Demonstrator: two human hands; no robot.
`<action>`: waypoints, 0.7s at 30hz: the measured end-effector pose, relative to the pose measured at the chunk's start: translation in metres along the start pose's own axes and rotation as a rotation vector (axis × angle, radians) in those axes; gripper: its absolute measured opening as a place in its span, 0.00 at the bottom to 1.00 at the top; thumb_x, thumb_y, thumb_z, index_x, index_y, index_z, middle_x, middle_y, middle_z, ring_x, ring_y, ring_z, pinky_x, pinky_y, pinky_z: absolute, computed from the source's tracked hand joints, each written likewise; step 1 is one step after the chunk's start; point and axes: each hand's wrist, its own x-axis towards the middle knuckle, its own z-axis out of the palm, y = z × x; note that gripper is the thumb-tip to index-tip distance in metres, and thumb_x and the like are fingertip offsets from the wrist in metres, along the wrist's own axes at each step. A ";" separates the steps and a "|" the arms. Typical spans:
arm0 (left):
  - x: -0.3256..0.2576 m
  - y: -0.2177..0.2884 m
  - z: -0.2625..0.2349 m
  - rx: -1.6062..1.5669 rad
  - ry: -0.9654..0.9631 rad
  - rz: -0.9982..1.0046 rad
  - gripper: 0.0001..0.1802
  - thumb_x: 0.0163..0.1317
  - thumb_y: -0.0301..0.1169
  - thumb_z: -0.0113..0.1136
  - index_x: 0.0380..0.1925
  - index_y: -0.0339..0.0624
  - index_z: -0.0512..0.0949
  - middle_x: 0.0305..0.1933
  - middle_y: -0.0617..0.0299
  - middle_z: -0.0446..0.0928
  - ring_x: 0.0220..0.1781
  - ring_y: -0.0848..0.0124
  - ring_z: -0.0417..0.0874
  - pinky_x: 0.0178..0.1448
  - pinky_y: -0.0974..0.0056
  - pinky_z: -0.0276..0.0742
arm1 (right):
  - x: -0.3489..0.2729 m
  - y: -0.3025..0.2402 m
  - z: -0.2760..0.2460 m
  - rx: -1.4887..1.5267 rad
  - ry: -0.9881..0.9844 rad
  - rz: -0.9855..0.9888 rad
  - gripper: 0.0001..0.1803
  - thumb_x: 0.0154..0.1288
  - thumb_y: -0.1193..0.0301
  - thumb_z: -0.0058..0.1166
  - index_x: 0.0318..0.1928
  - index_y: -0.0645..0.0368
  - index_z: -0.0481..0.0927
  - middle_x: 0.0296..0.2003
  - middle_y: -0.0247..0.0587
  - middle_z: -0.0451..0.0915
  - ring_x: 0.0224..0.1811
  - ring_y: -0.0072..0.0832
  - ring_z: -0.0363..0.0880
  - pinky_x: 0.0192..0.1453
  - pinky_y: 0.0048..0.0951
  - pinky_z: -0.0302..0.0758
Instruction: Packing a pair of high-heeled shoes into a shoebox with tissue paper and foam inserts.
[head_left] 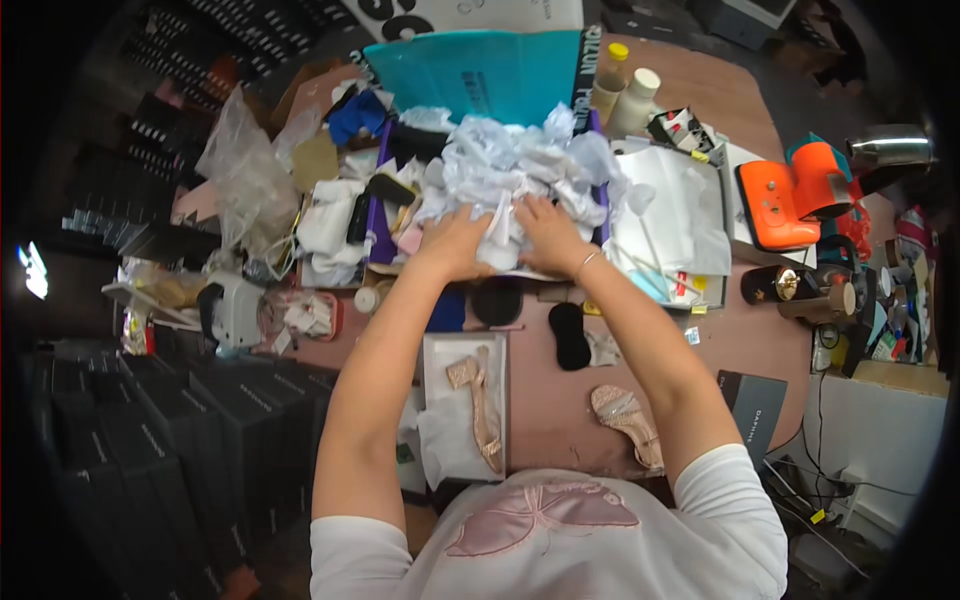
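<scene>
While both hands (458, 243) (552, 240) touch it, crumpled paper (508, 150) stretches left to right.

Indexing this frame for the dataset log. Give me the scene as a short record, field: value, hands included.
Left hand: on the crumpled white paper, near side; grip unclear
Right hand: on the same paper, bracelet at wrist; grip unclear
Paper container: purple-sided box
Front of table: glittery block-heeled sandal in a white box; second sandal to its right, outside that box
Right side: orange device
Behind, right: yellow-capped bottle, white bottle
Lower left: dark boxes
</scene>
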 end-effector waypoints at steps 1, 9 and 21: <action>-0.013 0.010 -0.012 -0.026 0.080 0.035 0.37 0.50 0.43 0.68 0.60 0.42 0.69 0.59 0.43 0.70 0.61 0.46 0.71 0.64 0.47 0.64 | -0.002 0.004 -0.016 0.004 0.027 -0.034 0.46 0.47 0.61 0.67 0.65 0.60 0.61 0.65 0.54 0.60 0.68 0.51 0.57 0.70 0.50 0.57; -0.228 0.053 0.047 -0.620 0.316 -0.275 0.17 0.60 0.30 0.60 0.47 0.34 0.77 0.44 0.50 0.79 0.42 0.61 0.82 0.46 0.63 0.76 | -0.111 -0.025 -0.111 0.577 0.156 -0.035 0.21 0.59 0.69 0.59 0.52 0.65 0.76 0.46 0.51 0.80 0.45 0.40 0.80 0.50 0.36 0.75; -0.261 0.068 0.246 -1.582 -0.036 -0.673 0.26 0.67 0.38 0.53 0.58 0.28 0.66 0.49 0.55 0.77 0.40 0.70 0.79 0.47 0.66 0.75 | -0.397 -0.035 0.044 0.152 -0.123 0.534 0.37 0.51 0.70 0.62 0.64 0.53 0.65 0.53 0.55 0.73 0.54 0.51 0.73 0.54 0.44 0.74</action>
